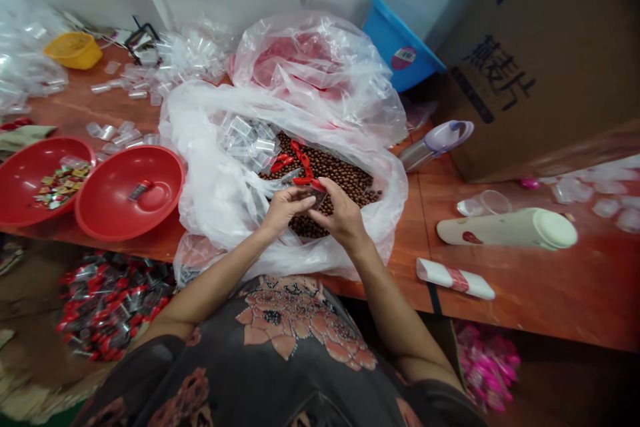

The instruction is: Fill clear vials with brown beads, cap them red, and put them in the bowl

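Left hand [286,208], right hand [341,213]: both pinching one small clear plastic box [317,196], above brown balls [336,173] in a clear plastic bag [210,173].

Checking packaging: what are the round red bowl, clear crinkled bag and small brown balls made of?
The round red bowl looks like glossy moulded plastic, smooth and shiny. The clear crinkled bag seems thin polythene, softly creased. The small brown balls have a satin sheen; chocolate or plastic, unclear.

Bowls [107,167] left of bag [200,173], carton [530,80] right
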### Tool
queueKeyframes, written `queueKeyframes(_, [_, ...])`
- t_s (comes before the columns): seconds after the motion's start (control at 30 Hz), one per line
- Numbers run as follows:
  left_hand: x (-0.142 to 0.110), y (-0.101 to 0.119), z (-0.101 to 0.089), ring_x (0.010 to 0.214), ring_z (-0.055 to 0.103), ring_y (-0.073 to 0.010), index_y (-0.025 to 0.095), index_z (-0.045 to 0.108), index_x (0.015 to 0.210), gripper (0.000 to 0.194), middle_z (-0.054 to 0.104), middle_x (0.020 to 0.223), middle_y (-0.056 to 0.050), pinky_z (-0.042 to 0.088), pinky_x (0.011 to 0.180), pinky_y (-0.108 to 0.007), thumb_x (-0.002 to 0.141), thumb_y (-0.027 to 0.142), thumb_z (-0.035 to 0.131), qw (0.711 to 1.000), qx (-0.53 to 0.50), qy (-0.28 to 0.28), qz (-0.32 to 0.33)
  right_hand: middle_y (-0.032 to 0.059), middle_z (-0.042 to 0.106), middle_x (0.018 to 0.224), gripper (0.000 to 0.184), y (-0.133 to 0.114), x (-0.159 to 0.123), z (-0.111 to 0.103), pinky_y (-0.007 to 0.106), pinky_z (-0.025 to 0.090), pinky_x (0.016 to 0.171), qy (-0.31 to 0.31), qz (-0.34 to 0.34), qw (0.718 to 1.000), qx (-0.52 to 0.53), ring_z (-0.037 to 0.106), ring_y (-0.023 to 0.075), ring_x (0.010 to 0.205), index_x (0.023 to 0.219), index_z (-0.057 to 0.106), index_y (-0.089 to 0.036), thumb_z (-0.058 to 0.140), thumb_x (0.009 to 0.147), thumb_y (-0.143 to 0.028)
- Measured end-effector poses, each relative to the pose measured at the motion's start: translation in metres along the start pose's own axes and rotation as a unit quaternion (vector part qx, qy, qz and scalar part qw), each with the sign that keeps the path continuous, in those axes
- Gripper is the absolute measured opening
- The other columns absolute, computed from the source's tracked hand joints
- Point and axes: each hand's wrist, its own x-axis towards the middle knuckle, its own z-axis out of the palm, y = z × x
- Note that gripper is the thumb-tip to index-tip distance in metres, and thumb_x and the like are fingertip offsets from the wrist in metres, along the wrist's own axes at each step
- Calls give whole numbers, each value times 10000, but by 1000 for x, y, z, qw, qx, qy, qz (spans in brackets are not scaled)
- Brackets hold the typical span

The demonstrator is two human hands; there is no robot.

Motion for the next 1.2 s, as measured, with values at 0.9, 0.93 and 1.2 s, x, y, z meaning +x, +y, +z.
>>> queueKeyframes(0.9, [-23,-1,1,399,445,-95,201,561,992,367,491,493,70,318,393,-208,827,528,583,996,26,69,-48,183,682,1153,692,-25,17,10,491,371,1011,-136,-112,980,-90,593,324,1093,1249,589,-143,544,844,-702])
queueKeyframes(0.93, [-24,1,0,397,450,-98,201,559,999,367,490,491,70,323,392,-209,827,525,575,996,23,70,-52,176,688,1136,693,-27,19,12,491,368,1019,-142,-115,979,-90,597,320,1084,1246,595,-150,542,842,-710])
queueKeyframes(1.2, [-48,117,-93,540,602,-112,220,575,1039,425,656,716,13,492,539,-239,893,615,516,908,278,259,177,198,537,1432,915,-28,28,18,487,461,999,-189,-47,980,-47,533,337,1278,1545,285,-178,604,841,-668])
